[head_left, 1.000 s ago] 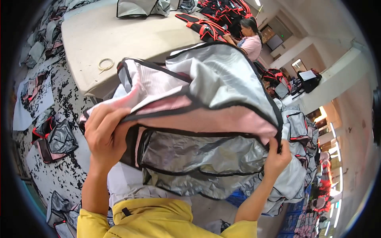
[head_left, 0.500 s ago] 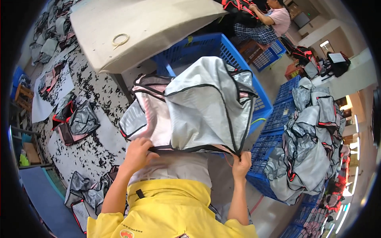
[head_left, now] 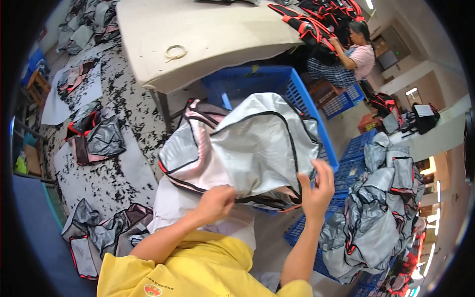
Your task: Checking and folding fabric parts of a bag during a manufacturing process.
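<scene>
A silver foil-lined bag (head_left: 257,143) with black bound edges and pinkish panels lies spread in front of me, over the near part of a blue plastic crate (head_left: 311,101). My left hand (head_left: 215,204) is closed at the bag's near edge, its fingertips curled in against the black binding. My right hand (head_left: 317,190) is raised beside the bag's near right corner, thumb and fingers apart, with nothing visible between them. A thin reddish strand shows by that corner. The crate's inside is largely hidden by the bag.
A cream-covered table (head_left: 208,29) holding a tape roll (head_left: 175,52) stands ahead. Blue crates (head_left: 361,148) and a heap of silver bags (head_left: 376,213) are on the right. More bags (head_left: 106,136) and black scraps cover the left floor. A person (head_left: 363,57) handles black-and-red pieces at far right.
My left hand has moved right along the bag's near edge. My right hand has let go of the corner, lifted and spread its fingers. The view has shifted slightly.
</scene>
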`<move>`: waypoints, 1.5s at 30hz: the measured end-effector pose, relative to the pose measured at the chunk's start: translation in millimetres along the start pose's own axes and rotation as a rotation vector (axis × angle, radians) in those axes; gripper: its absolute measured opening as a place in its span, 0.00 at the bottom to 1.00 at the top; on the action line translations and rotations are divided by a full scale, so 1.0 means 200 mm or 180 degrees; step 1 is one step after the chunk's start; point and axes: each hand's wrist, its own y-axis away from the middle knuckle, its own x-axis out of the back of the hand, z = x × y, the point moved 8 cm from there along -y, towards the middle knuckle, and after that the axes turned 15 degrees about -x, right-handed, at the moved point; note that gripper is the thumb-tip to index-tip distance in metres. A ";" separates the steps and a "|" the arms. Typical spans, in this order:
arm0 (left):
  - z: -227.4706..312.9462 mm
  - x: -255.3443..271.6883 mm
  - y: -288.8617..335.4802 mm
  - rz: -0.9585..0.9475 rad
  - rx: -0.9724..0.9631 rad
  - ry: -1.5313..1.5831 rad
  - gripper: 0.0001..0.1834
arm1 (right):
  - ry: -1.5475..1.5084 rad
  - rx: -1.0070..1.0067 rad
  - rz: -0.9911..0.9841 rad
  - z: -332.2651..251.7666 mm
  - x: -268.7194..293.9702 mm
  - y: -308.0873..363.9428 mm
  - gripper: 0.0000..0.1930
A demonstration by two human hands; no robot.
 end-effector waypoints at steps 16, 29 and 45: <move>0.02 0.12 0.03 0.0604 -0.0484 -0.1219 0.27 | -0.1141 -0.1890 0.1336 0.60 0.38 0.24 0.10; -0.03 0.13 0.06 -0.0233 -0.0223 -0.0378 0.23 | -0.2710 -0.2918 0.0386 1.41 0.23 1.43 0.33; -0.42 -0.01 -0.11 -0.0044 0.1090 0.0351 0.12 | -0.3070 -0.2983 0.0702 1.09 0.18 1.40 0.23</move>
